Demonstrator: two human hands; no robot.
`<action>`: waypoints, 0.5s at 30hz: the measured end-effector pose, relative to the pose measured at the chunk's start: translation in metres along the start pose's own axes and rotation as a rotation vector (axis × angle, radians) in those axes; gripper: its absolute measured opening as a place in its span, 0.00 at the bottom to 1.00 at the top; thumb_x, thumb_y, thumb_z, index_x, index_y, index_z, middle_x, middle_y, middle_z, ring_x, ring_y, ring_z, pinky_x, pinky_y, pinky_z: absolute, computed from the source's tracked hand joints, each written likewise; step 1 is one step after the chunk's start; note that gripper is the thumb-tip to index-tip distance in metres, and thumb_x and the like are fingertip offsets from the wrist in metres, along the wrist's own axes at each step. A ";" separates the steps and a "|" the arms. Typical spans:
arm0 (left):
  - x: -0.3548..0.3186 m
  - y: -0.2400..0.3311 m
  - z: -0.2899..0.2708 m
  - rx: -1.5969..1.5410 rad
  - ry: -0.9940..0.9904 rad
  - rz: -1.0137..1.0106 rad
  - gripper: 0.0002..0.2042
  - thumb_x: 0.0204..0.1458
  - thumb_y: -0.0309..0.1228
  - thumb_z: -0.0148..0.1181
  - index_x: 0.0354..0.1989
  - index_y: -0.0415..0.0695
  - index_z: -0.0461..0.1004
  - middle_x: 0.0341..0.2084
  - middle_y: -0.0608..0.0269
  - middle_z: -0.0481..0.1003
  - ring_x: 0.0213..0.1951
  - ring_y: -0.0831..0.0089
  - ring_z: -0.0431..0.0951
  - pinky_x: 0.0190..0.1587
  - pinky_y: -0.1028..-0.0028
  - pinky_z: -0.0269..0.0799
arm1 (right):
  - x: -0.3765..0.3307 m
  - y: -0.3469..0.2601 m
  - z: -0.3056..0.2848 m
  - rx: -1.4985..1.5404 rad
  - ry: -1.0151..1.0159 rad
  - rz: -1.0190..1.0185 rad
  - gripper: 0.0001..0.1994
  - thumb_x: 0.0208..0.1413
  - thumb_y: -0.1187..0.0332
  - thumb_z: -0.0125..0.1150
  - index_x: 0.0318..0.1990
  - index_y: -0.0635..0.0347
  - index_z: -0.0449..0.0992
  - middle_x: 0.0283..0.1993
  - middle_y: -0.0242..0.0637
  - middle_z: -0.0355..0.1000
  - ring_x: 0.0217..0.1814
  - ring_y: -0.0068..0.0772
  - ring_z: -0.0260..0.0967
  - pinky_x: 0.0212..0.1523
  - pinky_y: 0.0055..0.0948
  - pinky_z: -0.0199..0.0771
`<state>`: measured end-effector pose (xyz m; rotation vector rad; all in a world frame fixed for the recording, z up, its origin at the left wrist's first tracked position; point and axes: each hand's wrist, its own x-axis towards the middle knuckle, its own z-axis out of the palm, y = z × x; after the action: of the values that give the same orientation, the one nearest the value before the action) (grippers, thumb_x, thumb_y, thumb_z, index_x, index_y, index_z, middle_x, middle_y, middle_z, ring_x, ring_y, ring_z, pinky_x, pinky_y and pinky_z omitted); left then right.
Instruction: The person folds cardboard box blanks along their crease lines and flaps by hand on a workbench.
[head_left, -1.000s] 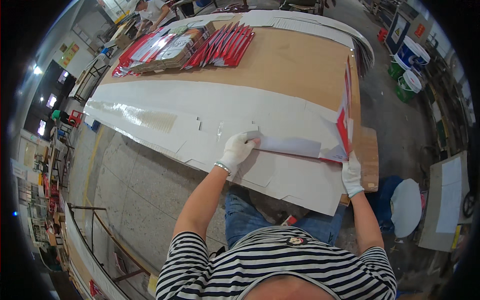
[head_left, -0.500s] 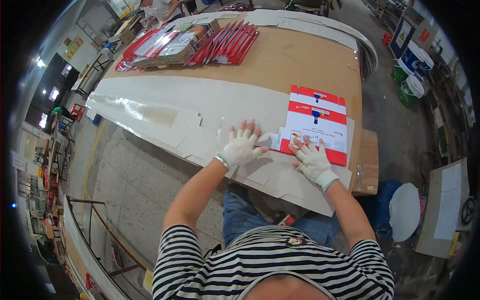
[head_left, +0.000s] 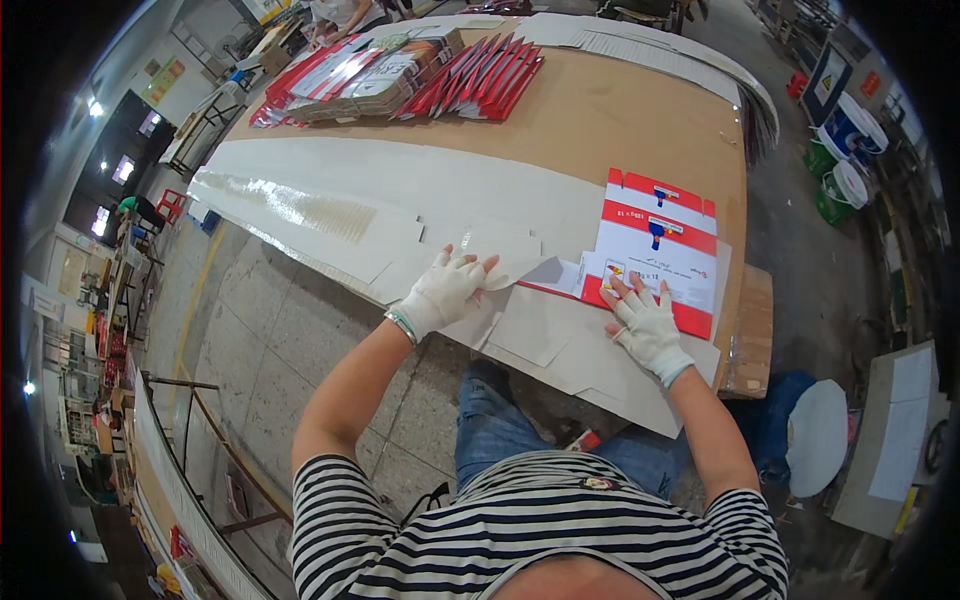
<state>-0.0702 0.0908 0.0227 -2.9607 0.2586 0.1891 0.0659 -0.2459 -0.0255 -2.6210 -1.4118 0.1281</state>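
Under my right hand lies a flat red-and-white printed carton at the right side of the table. That hand, in a white glove with bare fingertips, rests palm down on its near edge, fingers spread. To the carton's left, a pale flap is raised and curves toward my left hand. The left glove's fingers are bent around the flap's tip; the exact pinch is partly hidden. Beneath both hands are overlapping flat white cardboard sheets.
Bundled cartons and a fan of red folded cartons stand at the far left of the brown tabletop. A cardboard box sits beside the right edge. Buckets stand on the floor at right. Another person is beyond the table.
My left hand has gone from spread flat to bent fingers and moved left, with the flap now lifted and bent toward it. My right hand stays on the carton. The whole view has shifted slightly.
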 end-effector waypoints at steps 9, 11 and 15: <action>0.053 0.040 0.043 -1.283 0.969 -0.691 0.47 0.45 0.25 0.67 0.70 0.35 0.41 0.67 0.42 0.51 0.69 0.57 0.51 0.69 0.62 0.46 | -0.002 0.003 -0.001 -0.015 0.015 -0.002 0.31 0.58 0.46 0.50 0.69 0.40 0.58 0.75 0.29 0.48 0.78 0.42 0.38 0.69 0.67 0.28; 0.071 0.057 0.032 -1.796 1.108 -0.761 0.54 0.44 0.21 0.69 0.70 0.34 0.29 0.70 0.42 0.36 0.70 0.58 0.46 0.70 0.65 0.45 | -0.004 0.006 -0.001 -0.003 0.004 -0.016 0.30 0.59 0.46 0.49 0.68 0.41 0.59 0.75 0.28 0.48 0.78 0.42 0.38 0.69 0.68 0.28; 0.083 0.056 0.047 -1.718 0.819 -0.800 0.29 0.54 0.28 0.63 0.62 0.33 0.57 0.53 0.46 0.70 0.54 0.59 0.72 0.52 0.64 0.70 | -0.004 0.005 -0.001 0.031 0.043 -0.019 0.30 0.59 0.46 0.49 0.68 0.41 0.59 0.75 0.27 0.48 0.78 0.42 0.38 0.70 0.67 0.27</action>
<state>-0.0043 0.0313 -0.0434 -3.8612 -1.8953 -1.6916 0.0679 -0.2516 -0.0255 -2.5696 -1.4085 0.0907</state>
